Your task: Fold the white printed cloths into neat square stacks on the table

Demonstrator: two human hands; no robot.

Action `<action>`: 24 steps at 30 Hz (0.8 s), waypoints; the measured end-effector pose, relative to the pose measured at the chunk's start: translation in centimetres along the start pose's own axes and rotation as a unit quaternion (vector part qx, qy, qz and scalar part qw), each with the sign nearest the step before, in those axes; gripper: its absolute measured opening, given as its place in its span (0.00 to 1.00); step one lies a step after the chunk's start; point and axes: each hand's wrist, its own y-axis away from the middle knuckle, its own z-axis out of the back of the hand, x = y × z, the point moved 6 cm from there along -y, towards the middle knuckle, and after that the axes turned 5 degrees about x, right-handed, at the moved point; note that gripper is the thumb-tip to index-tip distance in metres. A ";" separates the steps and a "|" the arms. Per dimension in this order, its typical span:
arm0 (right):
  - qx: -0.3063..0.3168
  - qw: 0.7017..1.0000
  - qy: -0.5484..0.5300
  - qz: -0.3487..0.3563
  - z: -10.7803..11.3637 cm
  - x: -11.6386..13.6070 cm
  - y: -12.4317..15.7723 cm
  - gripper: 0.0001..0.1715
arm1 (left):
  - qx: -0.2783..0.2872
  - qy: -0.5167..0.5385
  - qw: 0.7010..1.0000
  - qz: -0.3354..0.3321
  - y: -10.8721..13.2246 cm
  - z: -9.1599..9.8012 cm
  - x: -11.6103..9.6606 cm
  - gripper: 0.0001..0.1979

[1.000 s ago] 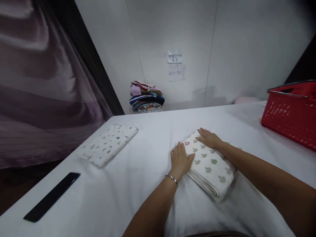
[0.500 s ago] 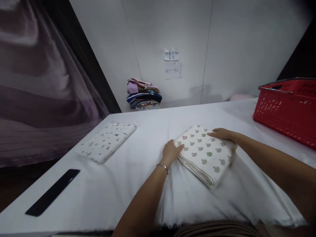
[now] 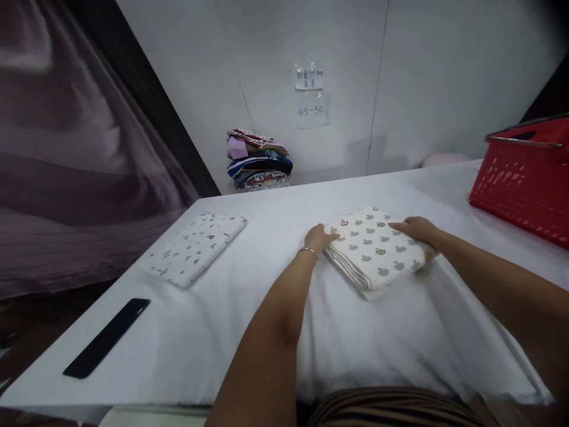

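A folded white cloth (image 3: 373, 246) printed with grey, red and green apple-like shapes lies on the white-covered table, its stacked layers showing along the near left edge. My left hand (image 3: 320, 238) grips its left corner, thumb on top and fingers under or against the side. On the right edge, my right hand (image 3: 418, 229) holds the cloth with the thumb over the top; the other fingers are partly hidden. A second folded white cloth (image 3: 195, 249) with small dark prints lies apart on the left of the table.
A black flat strip (image 3: 106, 338) lies at the table's left front. The red basket (image 3: 524, 181) stands at the right. Behind the far edge is a stack of folded fabrics (image 3: 259, 160) by the wall, under two paper signs (image 3: 311, 95). A curtain (image 3: 84, 142) hangs at left.
Both hands have moved the apple-print cloth farther away across the table and slightly right. The camera view has shifted a little; the other cloth and the strip stay put.
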 end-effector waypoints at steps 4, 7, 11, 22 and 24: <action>0.042 0.998 0.049 -0.003 -0.4 0.5 0.8 0.37 | -0.016 0.079 0.997 0.004 -0.6 -0.7 0.5 0.31; -0.031 0.995 0.055 0.074 0.5 2.2 2.8 0.32 | -0.083 0.113 0.990 -0.018 0.9 0.3 1.2 0.30; -0.038 0.972 -0.061 0.225 -0.4 6.2 8.7 0.20 | -0.149 0.142 0.977 -0.055 4.5 0.9 1.9 0.14; 0.083 0.964 -0.028 0.250 -4.3 13.1 17.5 0.12 | -0.012 0.197 0.978 -0.066 11.3 -4.3 -1.0 0.10; 0.090 0.967 0.013 0.238 -4.5 13.3 17.1 0.12 | 0.007 0.217 0.975 -0.048 11.6 -4.7 -1.3 0.10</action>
